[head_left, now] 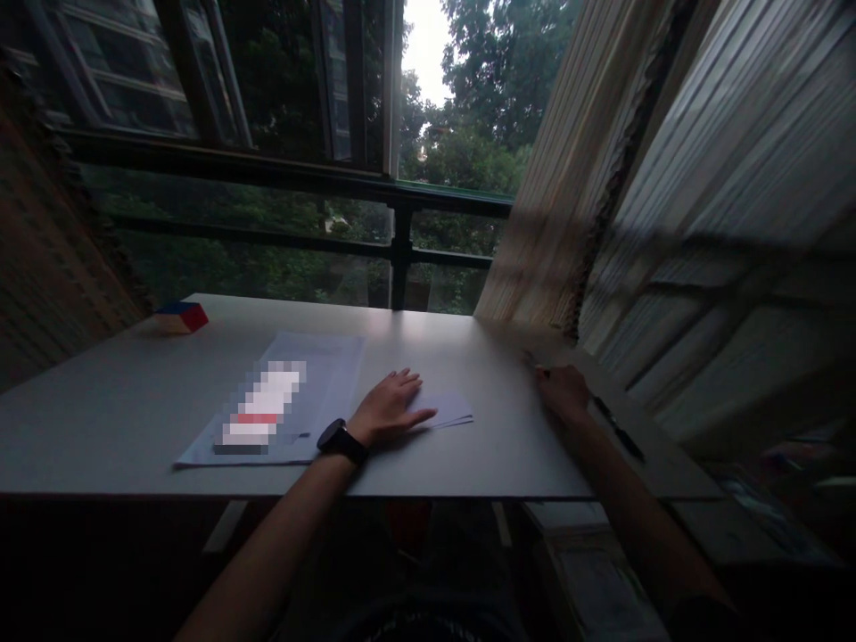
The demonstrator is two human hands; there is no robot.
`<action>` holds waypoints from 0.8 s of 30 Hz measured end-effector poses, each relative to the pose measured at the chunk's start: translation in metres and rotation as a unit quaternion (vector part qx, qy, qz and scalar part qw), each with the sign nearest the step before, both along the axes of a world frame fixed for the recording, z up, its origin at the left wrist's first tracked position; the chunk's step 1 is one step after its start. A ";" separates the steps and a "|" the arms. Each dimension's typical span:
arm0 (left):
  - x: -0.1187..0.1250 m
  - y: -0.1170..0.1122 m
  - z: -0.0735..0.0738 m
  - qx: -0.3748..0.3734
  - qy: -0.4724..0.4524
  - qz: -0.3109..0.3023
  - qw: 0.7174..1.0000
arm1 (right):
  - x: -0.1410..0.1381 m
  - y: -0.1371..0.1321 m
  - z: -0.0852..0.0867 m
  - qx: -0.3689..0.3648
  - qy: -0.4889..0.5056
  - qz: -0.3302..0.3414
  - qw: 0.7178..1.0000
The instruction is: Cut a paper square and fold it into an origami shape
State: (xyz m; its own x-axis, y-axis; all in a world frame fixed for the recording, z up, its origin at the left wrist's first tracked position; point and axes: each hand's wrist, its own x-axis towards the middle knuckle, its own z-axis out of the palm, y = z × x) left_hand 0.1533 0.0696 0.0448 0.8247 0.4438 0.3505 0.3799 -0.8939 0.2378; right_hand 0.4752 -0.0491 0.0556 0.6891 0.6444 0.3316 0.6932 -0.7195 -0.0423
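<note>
My left hand point(391, 408), with a black watch point(342, 440) on its wrist, lies flat with fingers spread on a small folded white paper point(449, 411). The paper's right end shows past my thumb; the rest is under the hand. Farther right, my right hand point(563, 390) rests on the table with its fingers closed. A thin greyish thing point(530, 358) shows at its fingertips, too dim and blurred to name. Beside that wrist lies a slim dark object like a pen point(619, 428).
Large white sheets point(327, 374) lie left of my left hand, partly blurred out. A red, blue and pale block point(182, 317) sits at the table's far left. Curtains point(535, 223) hang at the right, a window point(394, 192) stands behind the white table point(428, 473).
</note>
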 end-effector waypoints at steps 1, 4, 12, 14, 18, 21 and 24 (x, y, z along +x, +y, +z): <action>0.000 0.000 0.000 -0.003 0.004 -0.009 1.000 | 0.002 -0.005 0.000 -0.007 0.003 -0.002 1.000; -0.001 0.000 0.001 -0.014 0.009 -0.028 0.999 | 0.006 -0.018 -0.001 -0.020 0.006 0.003 1.000; -0.002 -0.005 0.005 -0.036 -0.002 -0.046 0.998 | 0.001 -0.032 -0.002 -0.024 0.034 -0.009 0.999; -0.002 -0.006 0.007 -0.044 0.004 -0.043 0.998 | -0.002 -0.031 -0.002 -0.003 0.011 0.002 1.000; -0.002 -0.008 0.010 -0.048 0.008 -0.042 0.998 | -0.024 -0.014 -0.002 0.104 0.011 0.154 0.982; -0.002 -0.008 0.009 -0.047 0.010 -0.045 0.998 | -0.059 0.015 -0.003 0.112 0.183 0.376 0.902; -0.002 -0.007 0.007 -0.044 0.001 -0.039 0.998 | -0.094 0.043 -0.002 0.092 0.358 0.471 0.801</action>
